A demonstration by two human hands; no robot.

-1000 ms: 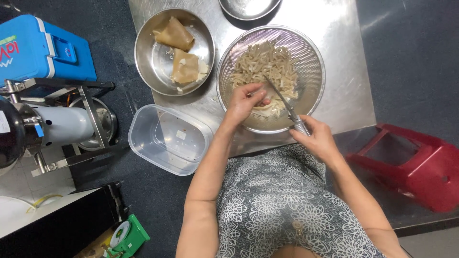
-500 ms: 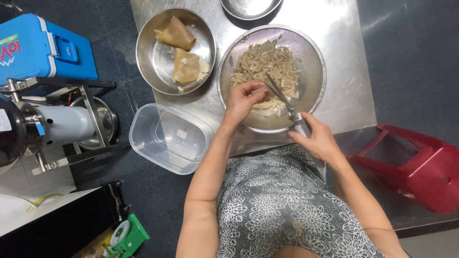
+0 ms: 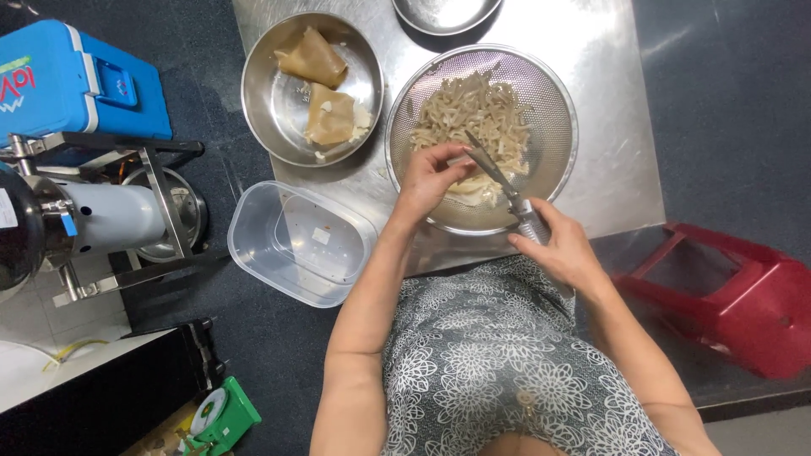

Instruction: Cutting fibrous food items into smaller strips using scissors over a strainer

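Two hands are working — left hand [image 3: 432,176] pinching pale strips [image 3: 473,118] in the round steel mesh colander [image 3: 564,110], right hand [image 3: 564,250] gripping silver scissors [image 3: 500,181] pointing to eleven o'clock — fingertips are best kept clear.

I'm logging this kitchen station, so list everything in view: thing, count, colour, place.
table: 1, steel, top centre
strainer bowl: 1, steel mesh, on table, holds pale strips
pale strips: a heap, beige, in strainer bowl
bowl: 1, steel, left on table, holds two tan pieces
second bowl: 1, steel, top edge
plastic tub: 1, clear, at table's left corner
cooler box: 1, blue, top left
machine: 1, white and steel, left
stool: 1, red, right
scale: 1, green, bottom left
left hand: pinches a strip
right hand: grips scissors
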